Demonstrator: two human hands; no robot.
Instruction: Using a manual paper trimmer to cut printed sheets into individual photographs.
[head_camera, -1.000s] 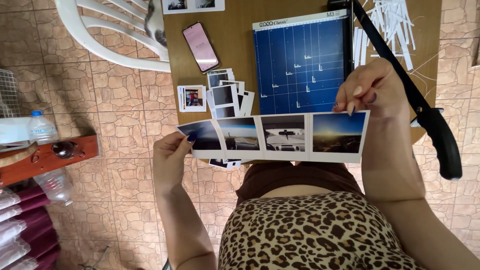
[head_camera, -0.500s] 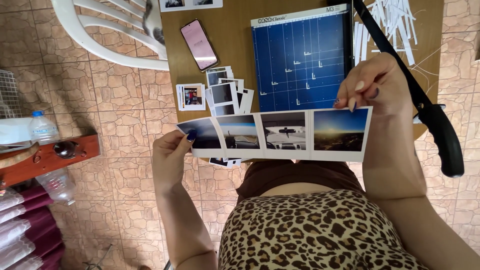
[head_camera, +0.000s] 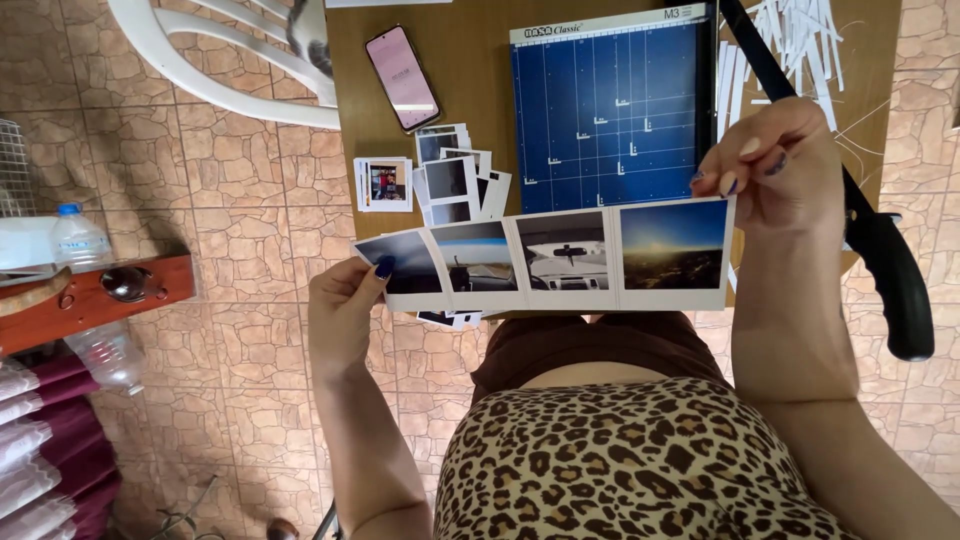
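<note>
glossy photo strip (head_camera: 545, 258), apparently uncut

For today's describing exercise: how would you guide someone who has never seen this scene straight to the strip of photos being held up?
Start at the blue cutting mat on the brown table. Just below it, the left hand and right hand hold the photo strip by its two ends. Unlike the loose single prints piled on the table, it is one long white-bordered sheet of four pictures side by side.
</note>
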